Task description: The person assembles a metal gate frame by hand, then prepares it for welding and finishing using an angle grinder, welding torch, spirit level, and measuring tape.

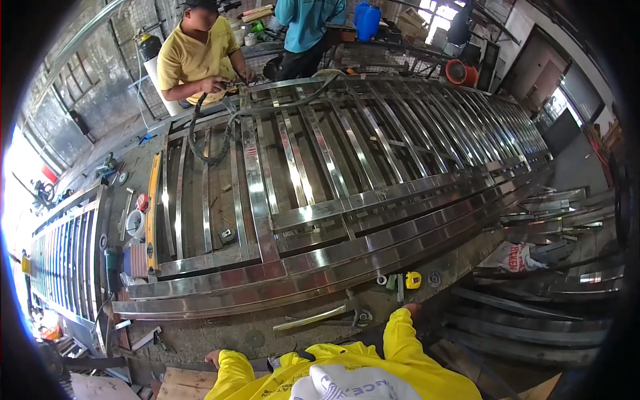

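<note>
My left hand (pixel 213 358) rests at the near edge of the worktable (pixel 213 339), below a flat round disc (pixel 254 338). Its fingers are too small and partly hidden to read. At the same edge, further right, is my right hand (pixel 413 309), its fingers also mostly hidden. Just beyond it sit a yellow tape measure (pixel 413 280), a dark disc (pixel 435 279) and a small metal piece (pixel 400 288). Between my hands lies a hammer (pixel 319 316) with a shiny metal handle. A large frame of polished metal bars (pixel 320 257) covers much of the table.
Across the frame, a person in a yellow shirt (pixel 195 57) handles a tool with a dark cable (pixel 191 137). A person in teal (pixel 307 27) stands behind. A yellow spirit level (pixel 153 210) lies left; metal offcuts (pixel 553 217) are piled right, near a red fan (pixel 460 73).
</note>
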